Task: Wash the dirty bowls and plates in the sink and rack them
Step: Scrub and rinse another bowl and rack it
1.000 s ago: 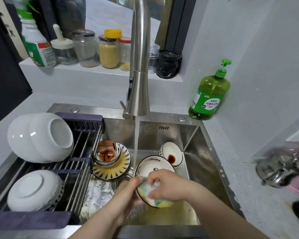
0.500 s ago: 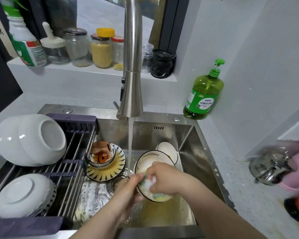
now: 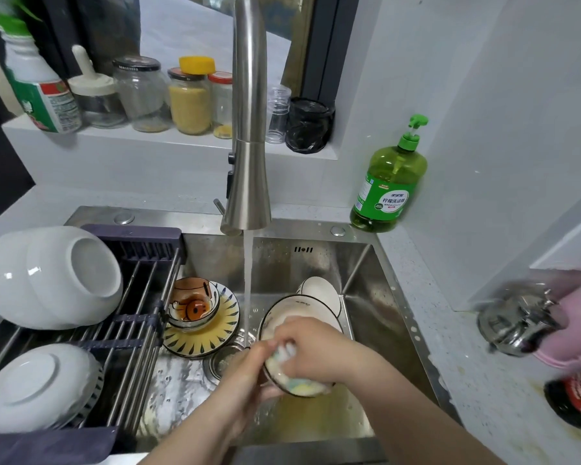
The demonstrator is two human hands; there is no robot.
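My left hand grips the near rim of a small bowl, holding it tilted over the steel sink. My right hand presses a white and green sponge into that bowl. Behind them a black-rimmed white bowl and a white dish lean in the sink. A small orange cartoon bowl stands on a yellow striped plate at the sink's left. On the drying rack lie two stacked white bowls on their side and an upturned white bowl.
Water runs from the steel faucet just left of my hands. A green dish soap bottle stands at the sink's back right corner. Jars line the window ledge. A steel lid and a dark sauce bottle sit on the right counter.
My right hand has rubbed the sponge around inside the bowl, and my left hand has kept its hold. The view has shifted slightly rightward and closer.
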